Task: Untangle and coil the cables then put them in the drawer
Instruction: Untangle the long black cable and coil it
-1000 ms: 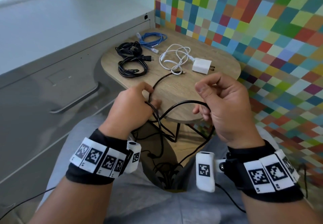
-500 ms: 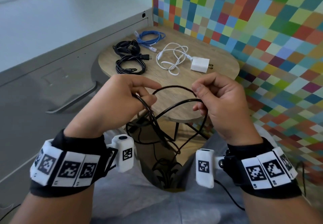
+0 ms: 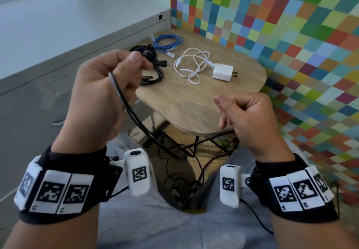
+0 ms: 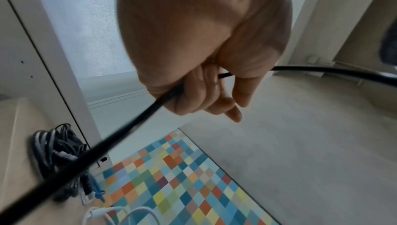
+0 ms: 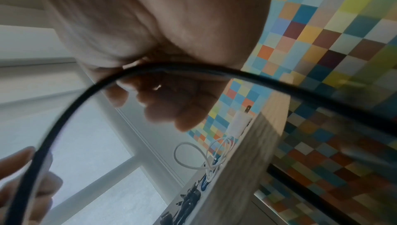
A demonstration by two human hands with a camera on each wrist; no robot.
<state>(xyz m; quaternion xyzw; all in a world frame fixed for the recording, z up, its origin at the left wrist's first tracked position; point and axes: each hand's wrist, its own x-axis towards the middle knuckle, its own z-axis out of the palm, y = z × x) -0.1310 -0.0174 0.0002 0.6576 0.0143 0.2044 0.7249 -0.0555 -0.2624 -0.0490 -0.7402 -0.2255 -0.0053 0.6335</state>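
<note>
The left hand (image 3: pixel 101 93) is raised above the near left edge of the small wooden table (image 3: pixel 204 103), its fingers and thumb curled round a black cable (image 3: pixel 136 120). The left wrist view confirms this: the cable runs through the closed fist and out both sides. From there it sags in a long arc below the near edge of the table toward the right hand (image 3: pixel 250 120), which is held off the table's near right corner with its fingers curled. The right wrist view shows the cable passing under the palm; it seems to rest in the curled fingers, though blur makes the firmness of that hold hard to judge.

The rest of the black cable hangs as a loose snarl (image 3: pixel 182 186) between the person's knees, so this one is far from coiled. On the table's far left part lie a black cable bundle (image 3: pixel 153 70) and a blue cable (image 3: pixel 169 43); a white cable (image 3: pixel 192 64) with its charger (image 3: pixel 222 71) lies toward the far right. A grey drawer front (image 3: pixel 48 97) stands shut to the left.

The main risk, as I judge it, is pulling the two hands apart: that would tighten the hanging snarl into a knot. The slack could also catch on the table's metal legs (image 3: pixel 186 147), or slip from the right hand's light hold.
</note>
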